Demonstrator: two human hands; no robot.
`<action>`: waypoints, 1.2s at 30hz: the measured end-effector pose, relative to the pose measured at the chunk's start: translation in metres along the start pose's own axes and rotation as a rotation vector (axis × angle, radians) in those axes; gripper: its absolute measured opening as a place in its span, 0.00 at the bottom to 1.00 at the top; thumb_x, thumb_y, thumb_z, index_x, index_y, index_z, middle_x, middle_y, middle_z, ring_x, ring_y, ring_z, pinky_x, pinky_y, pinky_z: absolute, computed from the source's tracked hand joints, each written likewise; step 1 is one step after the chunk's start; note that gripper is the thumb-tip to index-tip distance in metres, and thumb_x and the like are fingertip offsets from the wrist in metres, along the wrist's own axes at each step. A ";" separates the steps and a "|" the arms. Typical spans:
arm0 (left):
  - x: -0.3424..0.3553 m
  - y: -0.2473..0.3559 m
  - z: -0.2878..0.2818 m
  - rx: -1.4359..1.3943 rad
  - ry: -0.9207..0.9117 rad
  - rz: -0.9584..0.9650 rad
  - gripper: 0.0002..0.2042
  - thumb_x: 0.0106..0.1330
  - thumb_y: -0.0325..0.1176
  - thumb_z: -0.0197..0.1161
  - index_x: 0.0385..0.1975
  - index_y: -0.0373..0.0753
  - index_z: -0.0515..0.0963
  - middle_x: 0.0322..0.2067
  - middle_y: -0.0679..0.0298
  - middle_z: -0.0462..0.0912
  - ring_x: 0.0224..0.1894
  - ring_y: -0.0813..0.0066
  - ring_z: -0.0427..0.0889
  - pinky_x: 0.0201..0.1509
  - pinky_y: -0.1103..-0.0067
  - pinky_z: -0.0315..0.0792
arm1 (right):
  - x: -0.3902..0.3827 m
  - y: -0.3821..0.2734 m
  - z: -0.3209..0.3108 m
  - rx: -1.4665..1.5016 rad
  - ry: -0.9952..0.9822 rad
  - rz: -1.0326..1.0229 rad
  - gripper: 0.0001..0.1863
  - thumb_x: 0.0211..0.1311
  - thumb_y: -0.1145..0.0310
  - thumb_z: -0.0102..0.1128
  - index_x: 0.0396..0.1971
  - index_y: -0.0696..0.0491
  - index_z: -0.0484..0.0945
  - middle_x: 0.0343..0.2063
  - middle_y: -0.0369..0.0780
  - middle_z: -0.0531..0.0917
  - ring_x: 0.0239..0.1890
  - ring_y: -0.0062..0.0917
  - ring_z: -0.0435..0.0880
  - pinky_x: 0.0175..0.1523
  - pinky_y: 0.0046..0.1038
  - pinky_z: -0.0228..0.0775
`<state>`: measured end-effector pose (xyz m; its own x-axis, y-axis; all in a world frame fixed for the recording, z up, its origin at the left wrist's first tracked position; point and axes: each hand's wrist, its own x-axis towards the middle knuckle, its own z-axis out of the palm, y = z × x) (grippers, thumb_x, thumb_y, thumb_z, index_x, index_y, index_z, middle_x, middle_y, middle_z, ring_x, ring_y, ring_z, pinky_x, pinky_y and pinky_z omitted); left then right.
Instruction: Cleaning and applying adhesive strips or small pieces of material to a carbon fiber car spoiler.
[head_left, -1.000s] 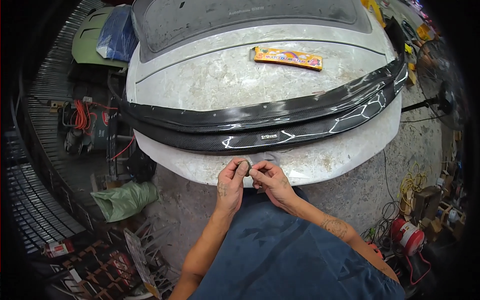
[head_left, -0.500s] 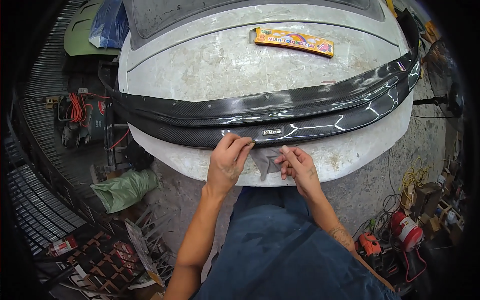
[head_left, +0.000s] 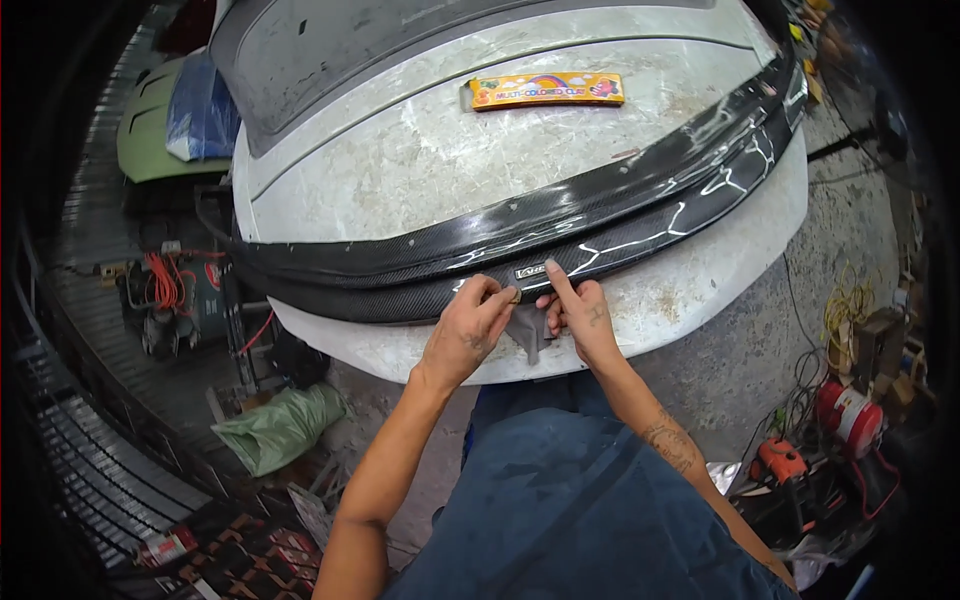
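Note:
My left hand [head_left: 462, 330] pinches a small tan piece [head_left: 513, 296], too small to make out, at the front edge of a glossy black carbon-weave spoiler [head_left: 370, 300], just left of and below its small silver badge [head_left: 529, 272]. My right hand [head_left: 580, 320] has its thumb extended at the badge's right part, fingers apart from it and loosely curled below the edge. A grey cloth [head_left: 527, 330] hangs behind my fingertips. The spoiler lies across a scuffed white panel [head_left: 400, 180], where an orange-yellow modelling clay box [head_left: 543, 90] rests beyond it.
At left are a green panel [head_left: 142, 130] with blue plastic wrap [head_left: 200, 115], a machine with an orange hose [head_left: 170, 285] and a green bag [head_left: 275, 430]. At right are yellow cables [head_left: 840, 305], a red tank [head_left: 850, 415], an orange tool [head_left: 780, 460] and boxes.
My hands moved up from below the spoiler to its edge by the badge. My right hand separated from the pinched piece, and its thumb rose onto the badge. The view has shifted slightly.

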<state>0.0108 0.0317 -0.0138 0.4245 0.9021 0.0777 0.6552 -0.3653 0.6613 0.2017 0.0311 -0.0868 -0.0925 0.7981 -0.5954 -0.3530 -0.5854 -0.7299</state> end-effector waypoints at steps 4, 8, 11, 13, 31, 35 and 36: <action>0.006 -0.012 -0.006 0.012 0.000 0.086 0.13 0.62 0.21 0.69 0.47 0.30 0.81 0.38 0.53 0.78 0.39 0.57 0.80 0.42 0.68 0.78 | -0.003 -0.013 0.013 0.037 0.103 0.039 0.30 0.67 0.43 0.66 0.22 0.58 0.82 0.15 0.39 0.82 0.12 0.17 0.75 0.15 0.22 0.66; 0.006 -0.010 -0.002 0.165 -0.112 0.251 0.14 0.62 0.20 0.63 0.48 0.25 0.79 0.39 0.52 0.76 0.41 0.57 0.77 0.46 0.68 0.75 | -0.001 -0.006 0.020 0.054 0.210 -0.017 0.23 0.69 0.51 0.67 0.23 0.57 0.82 0.15 0.38 0.81 0.11 0.17 0.73 0.16 0.21 0.64; 0.019 -0.015 0.000 0.238 -0.258 0.375 0.19 0.55 0.18 0.58 0.50 0.23 0.76 0.40 0.52 0.73 0.44 0.57 0.75 0.51 0.68 0.74 | 0.001 -0.003 0.025 0.063 0.304 -0.065 0.22 0.66 0.54 0.70 0.17 0.55 0.81 0.13 0.38 0.80 0.10 0.18 0.73 0.16 0.22 0.60; 0.018 -0.023 -0.006 0.205 -0.272 0.416 0.18 0.56 0.18 0.58 0.48 0.23 0.76 0.40 0.52 0.73 0.44 0.57 0.75 0.51 0.67 0.74 | 0.000 -0.001 0.027 0.070 0.342 -0.077 0.23 0.65 0.53 0.70 0.18 0.56 0.81 0.13 0.39 0.81 0.10 0.18 0.72 0.15 0.22 0.60; 0.025 -0.037 -0.013 0.174 -0.301 0.520 0.14 0.56 0.18 0.58 0.43 0.25 0.75 0.38 0.52 0.72 0.42 0.56 0.76 0.49 0.67 0.74 | -0.004 -0.003 0.027 0.000 0.403 -0.056 0.28 0.63 0.50 0.72 0.14 0.59 0.80 0.13 0.43 0.80 0.10 0.21 0.74 0.16 0.23 0.64; 0.027 -0.042 -0.011 0.193 -0.248 0.569 0.09 0.65 0.20 0.62 0.44 0.28 0.78 0.34 0.53 0.73 0.38 0.57 0.77 0.44 0.68 0.74 | -0.007 -0.008 0.036 0.013 0.391 -0.070 0.29 0.63 0.50 0.72 0.14 0.60 0.80 0.12 0.43 0.81 0.10 0.21 0.74 0.16 0.23 0.64; 0.028 -0.040 -0.011 0.192 -0.226 0.574 0.09 0.65 0.21 0.63 0.44 0.29 0.79 0.34 0.53 0.74 0.38 0.56 0.78 0.43 0.68 0.75 | -0.008 -0.010 0.035 0.006 0.392 -0.065 0.29 0.63 0.50 0.72 0.14 0.60 0.80 0.12 0.43 0.81 0.10 0.21 0.74 0.16 0.22 0.64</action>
<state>-0.0100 0.0740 -0.0301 0.8480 0.4879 0.2068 0.3760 -0.8290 0.4140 0.1729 0.0357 -0.0633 0.2923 0.7180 -0.6316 -0.3515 -0.5336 -0.7692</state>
